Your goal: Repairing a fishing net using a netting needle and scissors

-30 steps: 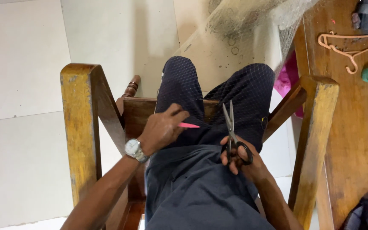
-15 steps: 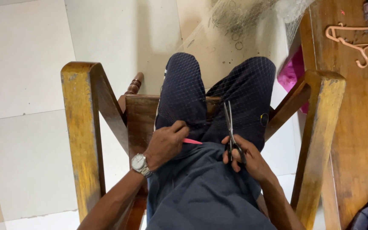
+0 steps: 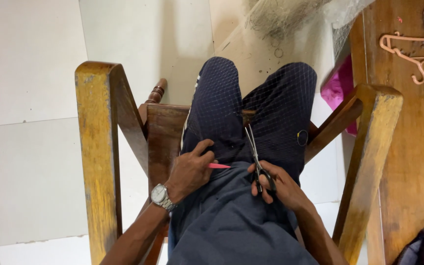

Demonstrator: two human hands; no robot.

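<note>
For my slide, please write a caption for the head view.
Seated person's right hand holds scissors over netting on the lap; left hand holds a pink tool.

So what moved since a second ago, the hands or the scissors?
The left hand with the pink stick slid down the lap toward the body, away from the knees. The right hand kept its grip on the scissors, blades still pointing toward the knees, and barely shifted. The net stays over the legs, and the wooden chair has not moved.
</note>
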